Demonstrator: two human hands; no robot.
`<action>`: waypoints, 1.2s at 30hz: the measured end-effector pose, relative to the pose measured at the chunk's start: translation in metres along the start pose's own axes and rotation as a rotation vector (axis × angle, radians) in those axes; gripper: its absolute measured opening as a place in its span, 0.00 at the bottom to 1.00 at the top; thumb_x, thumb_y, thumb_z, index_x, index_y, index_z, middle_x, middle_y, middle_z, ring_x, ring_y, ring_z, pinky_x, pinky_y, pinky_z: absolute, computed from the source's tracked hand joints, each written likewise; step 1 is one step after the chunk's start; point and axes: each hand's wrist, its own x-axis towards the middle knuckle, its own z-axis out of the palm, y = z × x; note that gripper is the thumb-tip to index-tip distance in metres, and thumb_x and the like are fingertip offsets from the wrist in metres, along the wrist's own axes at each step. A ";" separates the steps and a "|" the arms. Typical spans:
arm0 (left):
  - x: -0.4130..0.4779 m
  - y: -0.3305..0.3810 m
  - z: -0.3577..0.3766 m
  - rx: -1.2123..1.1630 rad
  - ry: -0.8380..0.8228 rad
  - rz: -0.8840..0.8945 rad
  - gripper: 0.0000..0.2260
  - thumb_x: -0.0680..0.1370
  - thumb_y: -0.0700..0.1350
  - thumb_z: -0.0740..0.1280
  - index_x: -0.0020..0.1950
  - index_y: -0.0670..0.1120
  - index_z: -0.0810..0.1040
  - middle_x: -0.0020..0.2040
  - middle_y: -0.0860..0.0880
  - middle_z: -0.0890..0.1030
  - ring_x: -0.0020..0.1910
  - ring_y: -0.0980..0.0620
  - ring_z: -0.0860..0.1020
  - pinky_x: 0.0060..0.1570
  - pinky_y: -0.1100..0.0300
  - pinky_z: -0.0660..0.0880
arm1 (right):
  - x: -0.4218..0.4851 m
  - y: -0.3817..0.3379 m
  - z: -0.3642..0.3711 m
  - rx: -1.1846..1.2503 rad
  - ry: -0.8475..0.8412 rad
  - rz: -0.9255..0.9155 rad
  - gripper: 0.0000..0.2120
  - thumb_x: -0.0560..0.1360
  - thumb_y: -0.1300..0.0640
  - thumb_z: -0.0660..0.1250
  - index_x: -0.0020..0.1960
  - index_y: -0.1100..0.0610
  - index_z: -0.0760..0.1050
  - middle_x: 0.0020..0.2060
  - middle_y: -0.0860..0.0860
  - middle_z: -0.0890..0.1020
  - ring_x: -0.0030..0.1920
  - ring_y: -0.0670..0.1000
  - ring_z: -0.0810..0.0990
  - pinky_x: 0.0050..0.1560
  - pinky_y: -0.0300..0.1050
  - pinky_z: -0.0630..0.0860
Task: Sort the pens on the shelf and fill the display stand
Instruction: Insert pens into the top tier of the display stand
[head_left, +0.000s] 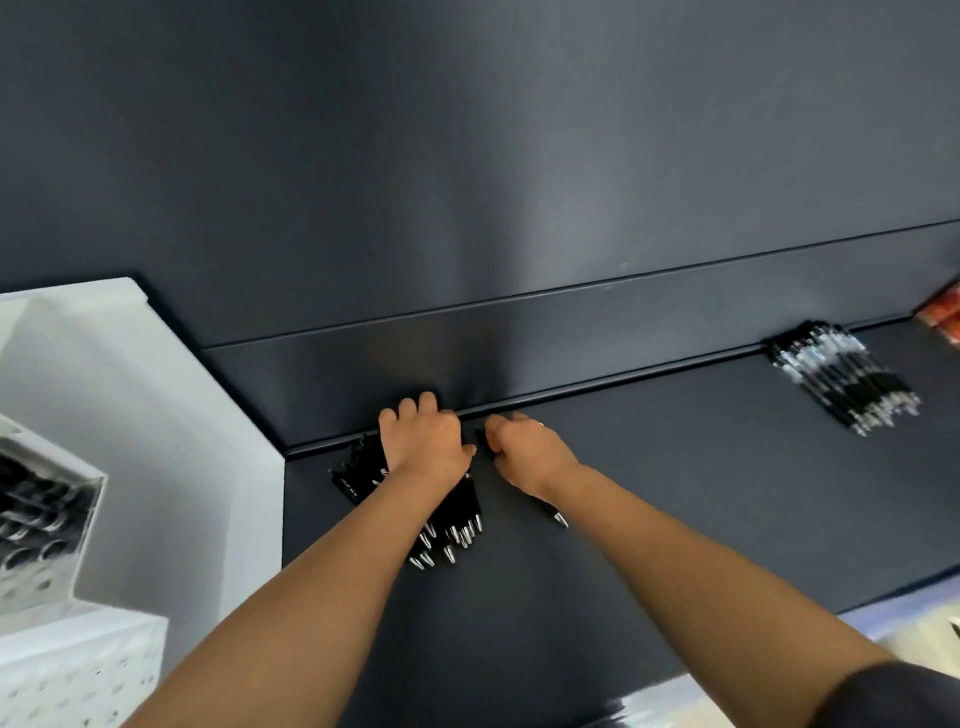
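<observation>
A person reaches both arms to the back of a dark shelf (675, 493).

The left hand (423, 441) lies on top of a pile of black pens (457, 512). Its fingers curl over the far end of the pile, close to the back wall (519, 156). The pens lie side by side. They run long-ways from the wall out to the front edge. Their shiny silver tips point to the front, toward the person and a bit to the right. One pen on the left side of the pile has tiny white print, but it is too small to read.

The right hand (524, 452) is just beside the left hand. Its fingers are curled and it holds a single black pen (553, 512). This pen passes under the wrist, and its silver tip points to the front and right.

Well apart to the right lies a second pile of pens (844, 376), black and clear, with tips also pointing to the front and right. An orange thing (943, 317) peeks in at the far right edge.

On the left stands a white display stand (36, 577) with round holes. Dark pens sit in some of them.
</observation>
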 end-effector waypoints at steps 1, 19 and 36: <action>0.002 0.003 0.002 0.001 -0.001 -0.001 0.21 0.74 0.62 0.61 0.59 0.49 0.76 0.59 0.49 0.70 0.60 0.46 0.68 0.57 0.50 0.63 | -0.001 0.001 -0.001 0.015 0.008 0.010 0.11 0.75 0.65 0.60 0.57 0.60 0.68 0.54 0.61 0.73 0.52 0.63 0.76 0.46 0.50 0.71; -0.012 0.011 -0.041 -0.928 -0.007 0.050 0.05 0.76 0.46 0.65 0.50 0.47 0.74 0.44 0.49 0.79 0.52 0.47 0.77 0.51 0.58 0.70 | -0.021 -0.001 -0.038 0.460 0.174 0.121 0.10 0.77 0.55 0.63 0.41 0.59 0.68 0.31 0.50 0.73 0.40 0.56 0.77 0.45 0.51 0.76; -0.157 -0.060 -0.098 -1.340 0.482 -0.053 0.03 0.81 0.42 0.59 0.51 0.48 0.71 0.38 0.51 0.73 0.34 0.54 0.71 0.38 0.57 0.72 | -0.103 -0.118 -0.070 0.782 0.350 -0.339 0.05 0.79 0.55 0.60 0.52 0.53 0.74 0.39 0.55 0.82 0.28 0.45 0.76 0.30 0.39 0.77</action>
